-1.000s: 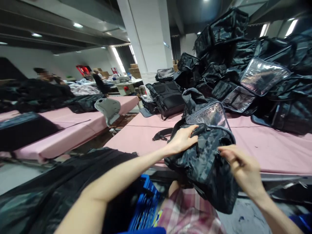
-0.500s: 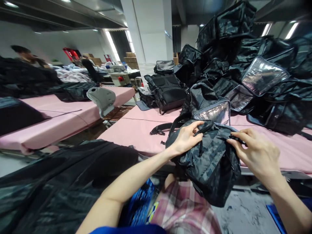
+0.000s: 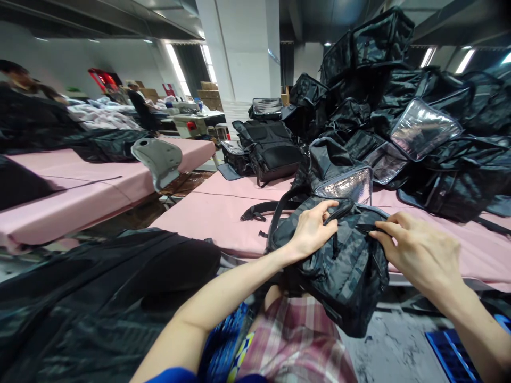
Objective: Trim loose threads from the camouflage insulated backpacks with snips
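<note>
A dark camouflage backpack [image 3: 339, 266] hangs over the front edge of the pink table, tilted toward my lap. My left hand [image 3: 317, 229] grips its upper part, thumb and fingers closed on the fabric beside a black strap loop. At the bag's upper right, my right hand [image 3: 415, 244] pinches small black thread snips [image 3: 365, 228], their pointed end directed left over the fabric. Behind the backpack lies an open bag part with a silver foil lining [image 3: 347, 186]. A black strap [image 3: 259, 211] trails on the table to the left.
Many camouflage bags [image 3: 383, 85] are piled at the back right of the pink table [image 3: 199, 213]. A black bag [image 3: 275, 149] lies at its far side. Dark bags [image 3: 120, 287] fill the lower left. A grey chair [image 3: 157, 159] stands between tables; two people are farther off.
The snips in my right hand now show extended leftward over the backpack's fabric. My left hand keeps its hold, shifted slightly. The whole view has turned a little to the right.
</note>
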A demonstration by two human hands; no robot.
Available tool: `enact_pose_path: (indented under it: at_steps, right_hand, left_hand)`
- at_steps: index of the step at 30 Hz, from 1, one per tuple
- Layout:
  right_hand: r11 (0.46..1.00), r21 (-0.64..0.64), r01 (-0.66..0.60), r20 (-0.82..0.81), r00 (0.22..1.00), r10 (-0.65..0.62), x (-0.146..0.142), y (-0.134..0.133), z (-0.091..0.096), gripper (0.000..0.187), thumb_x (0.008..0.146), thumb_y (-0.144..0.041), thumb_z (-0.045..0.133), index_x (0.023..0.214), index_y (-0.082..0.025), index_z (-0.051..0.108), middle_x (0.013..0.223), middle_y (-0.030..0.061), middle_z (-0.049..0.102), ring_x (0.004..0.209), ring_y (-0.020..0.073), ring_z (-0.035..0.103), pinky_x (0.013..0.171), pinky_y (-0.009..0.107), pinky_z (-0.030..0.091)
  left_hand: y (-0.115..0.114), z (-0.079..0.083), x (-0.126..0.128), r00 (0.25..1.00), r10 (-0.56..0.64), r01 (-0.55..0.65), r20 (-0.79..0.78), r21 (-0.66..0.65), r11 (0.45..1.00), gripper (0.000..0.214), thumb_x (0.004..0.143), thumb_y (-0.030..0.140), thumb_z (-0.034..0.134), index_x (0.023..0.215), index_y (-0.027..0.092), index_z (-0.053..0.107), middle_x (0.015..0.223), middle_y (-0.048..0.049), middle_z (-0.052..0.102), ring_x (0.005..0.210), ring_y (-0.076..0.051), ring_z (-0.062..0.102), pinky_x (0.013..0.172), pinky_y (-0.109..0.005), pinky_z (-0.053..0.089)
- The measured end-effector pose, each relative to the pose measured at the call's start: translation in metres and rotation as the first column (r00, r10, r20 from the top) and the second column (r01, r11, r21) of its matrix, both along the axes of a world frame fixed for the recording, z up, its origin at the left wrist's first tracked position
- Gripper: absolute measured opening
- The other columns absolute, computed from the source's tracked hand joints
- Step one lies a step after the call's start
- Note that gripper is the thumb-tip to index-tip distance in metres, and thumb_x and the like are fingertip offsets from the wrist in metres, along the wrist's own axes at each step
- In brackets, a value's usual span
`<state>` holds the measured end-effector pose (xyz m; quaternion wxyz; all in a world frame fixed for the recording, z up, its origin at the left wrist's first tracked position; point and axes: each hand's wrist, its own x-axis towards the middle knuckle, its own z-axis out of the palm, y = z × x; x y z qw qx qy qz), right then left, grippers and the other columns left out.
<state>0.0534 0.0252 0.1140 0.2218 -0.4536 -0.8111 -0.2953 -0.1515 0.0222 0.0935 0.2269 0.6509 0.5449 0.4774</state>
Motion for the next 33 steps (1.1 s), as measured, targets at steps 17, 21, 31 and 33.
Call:
enact_pose_path:
  at_steps: [17,21,31,33]
  right_hand:
    - [0.963,-0.044,0.266,0.166,0.952,-0.255,0.007,-0.028,0.017,0.026,0.084,-0.034,0.049,0.075,-0.019,0.067,0.078,0.0074,0.06,0.056,0.0144,0.05,0.043,0.026,0.012]
    - [0.959,-0.08,0.273,0.209,0.945,-0.252,0.003,-0.024,0.026,0.027,0.082,-0.03,0.048,0.067,-0.018,0.065,0.075,0.008,0.06,0.057,0.0154,0.052,0.044,0.027,0.014]
    - [0.945,-0.248,0.216,0.097,0.976,-0.198,0.023,-0.017,0.015,0.026,0.082,-0.039,0.05,0.075,-0.021,0.067,0.078,0.0044,0.064,0.059,0.0159,0.057,0.045,0.027,0.022]
    - [0.931,-0.362,0.041,-0.064,0.996,-0.069,0.039,-0.016,0.007,0.027,0.081,-0.045,0.052,0.078,-0.023,0.068,0.08,0.0022,0.065,0.062,0.0153,0.059,0.05,0.026,0.033]
  left_hand:
    - [-0.002,-0.005,0.042,0.997,0.028,-0.024,-0.065,0.066,0.998,0.041,0.072,0.019,0.051,0.113,0.024,0.058,0.077,0.0029,0.06,0.065,-0.012,0.053,0.072,-0.024,0.043]
    - [-0.003,-0.005,0.047,0.995,0.028,-0.022,-0.094,0.065,0.998,0.041,0.073,0.019,0.051,0.114,0.025,0.057,0.078,0.0027,0.061,0.065,-0.012,0.054,0.073,-0.025,0.044]
    - [-0.005,-0.01,0.046,0.998,0.027,-0.022,-0.05,0.105,0.994,0.038,0.073,0.018,0.052,0.111,0.023,0.057,0.076,0.0034,0.059,0.067,-0.011,0.054,0.07,-0.023,0.042]
    - [-0.005,-0.01,0.043,0.999,0.025,-0.021,-0.038,0.098,0.995,0.038,0.073,0.019,0.052,0.11,0.023,0.057,0.075,0.004,0.058,0.066,-0.011,0.053,0.069,-0.022,0.042]
